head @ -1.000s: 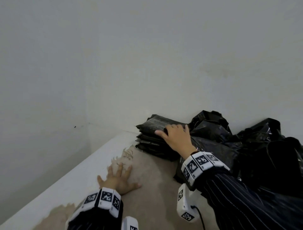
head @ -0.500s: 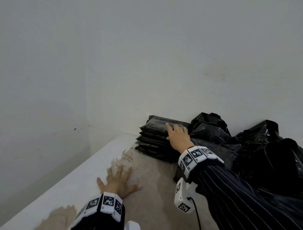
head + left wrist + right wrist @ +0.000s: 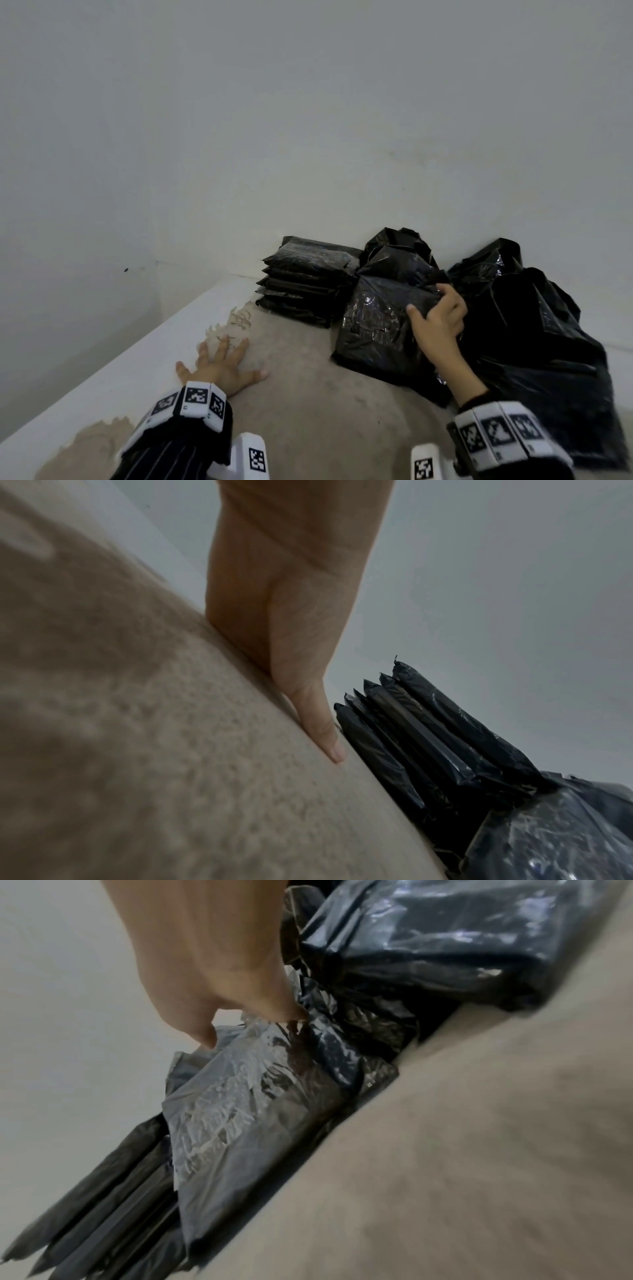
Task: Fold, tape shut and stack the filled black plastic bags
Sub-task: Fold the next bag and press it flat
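White walls meet at a corner where the neat stack (image 3: 308,279) sits tucked away, while the left hand (image 3: 221,365) lies flat on the beige floor (image 3: 308,411) for balance and the right hand (image 3: 440,317) grips the next loose bag (image 3: 380,325) beside it.

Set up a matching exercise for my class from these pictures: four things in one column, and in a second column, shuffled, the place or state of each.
Things
1. left hand
2. right hand
3. stack of folded bags
4. loose bag

Places or states
A. piled neatly against the wall
B. flat on the beige surface, fingers spread
C. lying crinkled beside the stack, gripped at its edge
D. curled round black plastic

Pairs: 1-B, 2-D, 3-A, 4-C
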